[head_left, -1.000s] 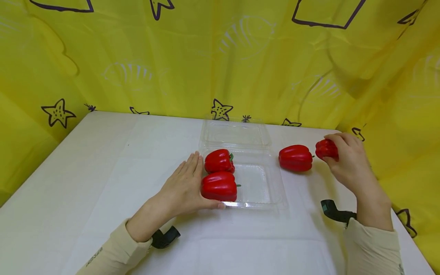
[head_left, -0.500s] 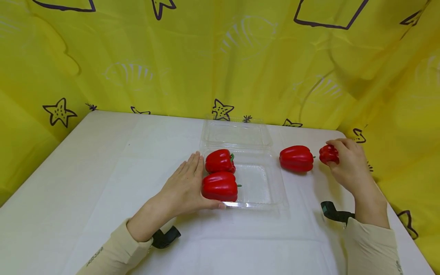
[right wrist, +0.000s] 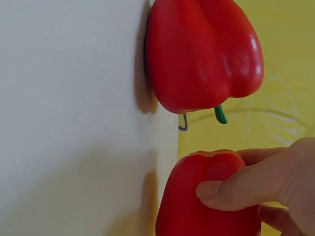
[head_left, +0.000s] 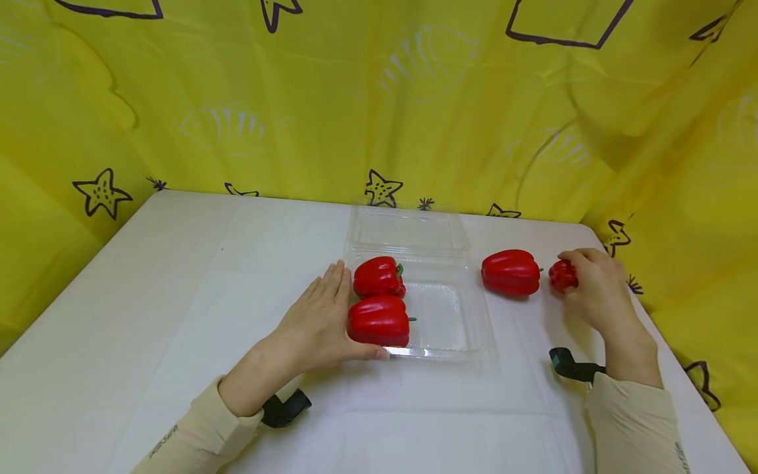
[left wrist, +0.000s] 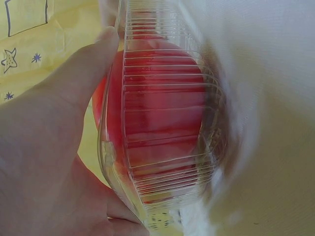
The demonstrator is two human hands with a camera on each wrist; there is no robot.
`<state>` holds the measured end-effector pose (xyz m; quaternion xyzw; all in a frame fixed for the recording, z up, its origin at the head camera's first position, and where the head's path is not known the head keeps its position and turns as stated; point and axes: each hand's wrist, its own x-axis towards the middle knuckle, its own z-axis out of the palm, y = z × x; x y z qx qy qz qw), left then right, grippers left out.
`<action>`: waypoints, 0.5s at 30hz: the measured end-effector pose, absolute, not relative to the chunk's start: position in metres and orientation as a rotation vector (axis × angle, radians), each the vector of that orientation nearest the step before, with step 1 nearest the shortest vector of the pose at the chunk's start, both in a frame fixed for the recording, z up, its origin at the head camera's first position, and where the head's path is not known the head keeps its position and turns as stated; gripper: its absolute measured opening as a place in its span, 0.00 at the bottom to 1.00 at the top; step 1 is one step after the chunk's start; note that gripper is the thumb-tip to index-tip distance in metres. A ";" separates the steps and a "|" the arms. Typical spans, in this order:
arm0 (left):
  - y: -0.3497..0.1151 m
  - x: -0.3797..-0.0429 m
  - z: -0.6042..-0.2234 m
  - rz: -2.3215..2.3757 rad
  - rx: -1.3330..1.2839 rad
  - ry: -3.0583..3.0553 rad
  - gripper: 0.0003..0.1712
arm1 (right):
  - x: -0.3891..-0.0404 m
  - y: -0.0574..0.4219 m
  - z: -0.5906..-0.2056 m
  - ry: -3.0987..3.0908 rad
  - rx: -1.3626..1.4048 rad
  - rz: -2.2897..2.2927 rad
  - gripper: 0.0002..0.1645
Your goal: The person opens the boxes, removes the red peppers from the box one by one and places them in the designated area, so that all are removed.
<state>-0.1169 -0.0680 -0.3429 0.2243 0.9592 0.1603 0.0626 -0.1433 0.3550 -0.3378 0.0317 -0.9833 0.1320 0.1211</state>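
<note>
In the head view a clear plastic clamshell container (head_left: 435, 316) lies with its lid raised back. Two red bell peppers fill its left half, a rear pepper (head_left: 376, 277) and a front pepper (head_left: 379, 321). My left hand (head_left: 316, 322) rests along the container's left side with straight fingers, its thumb at the front rim. On the right, my right hand (head_left: 598, 289) grips another red bell pepper (right wrist: 206, 206) between thumb and fingers, close over the table. Just left of it, a loose red bell pepper (head_left: 510, 272) lies with its green stem pointing right.
The transparent lid (head_left: 407, 228) reaches back almost to the yellow curtain (head_left: 296, 99). A white cloth covers the table (head_left: 177, 296). Dark wrist mounts (head_left: 574, 366) stick out near both sleeves.
My right hand has come down and slightly nearer with its bell pepper, towards the table. My left hand, the container and the other peppers stay put.
</note>
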 end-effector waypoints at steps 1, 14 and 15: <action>-0.068 -0.117 -0.343 0.487 0.679 2.900 0.75 | -0.144 0.355 -0.338 -2.895 0.078 0.387 0.32; -0.069 -0.117 -0.343 0.491 0.689 2.905 0.75 | -0.145 0.351 -0.340 -3.027 -0.002 0.413 0.36; -0.069 -0.117 -0.343 0.492 0.687 2.904 0.75 | -0.145 0.351 -0.341 -3.033 -0.004 0.421 0.37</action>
